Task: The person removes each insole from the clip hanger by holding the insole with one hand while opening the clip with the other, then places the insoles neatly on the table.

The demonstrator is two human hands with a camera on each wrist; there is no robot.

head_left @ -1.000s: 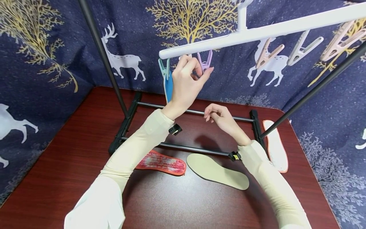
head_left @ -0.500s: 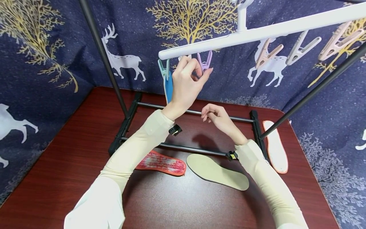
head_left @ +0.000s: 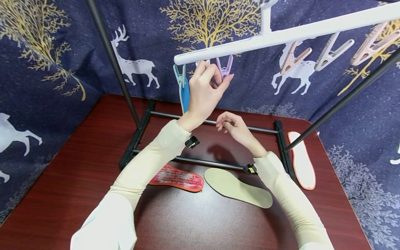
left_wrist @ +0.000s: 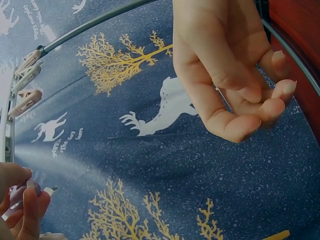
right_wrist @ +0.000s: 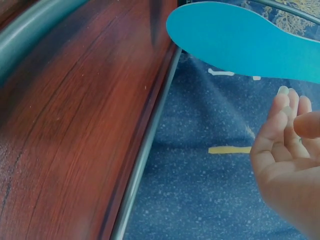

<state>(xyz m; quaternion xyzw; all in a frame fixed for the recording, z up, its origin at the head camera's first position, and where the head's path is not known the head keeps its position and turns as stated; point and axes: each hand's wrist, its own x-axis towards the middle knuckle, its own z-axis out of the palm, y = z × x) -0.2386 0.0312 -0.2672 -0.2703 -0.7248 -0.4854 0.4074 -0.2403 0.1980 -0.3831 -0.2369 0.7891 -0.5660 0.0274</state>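
Note:
My left hand is raised to the white hanger bar. Its thumb and fingers pinch the purple clothespin that hangs there, seen too in the left wrist view at lower left. Left of that hand, a mint clothespin grips a blue insole; in the right wrist view this insole hangs broad side on. A white clothespin is mostly hidden behind the left fingers. Lower and to the right, my right hand is in the air, fingers loosely bent and holding nothing.
On the dark red table lie a red patterned insole, a beige insole and a white, orange-edged insole. Black rack poles rise on both sides. More clothespins hang at the bar's right.
My right hand has drifted a little to the left, toward the space under the left hand. The left hand keeps its place at the purple clothespin.

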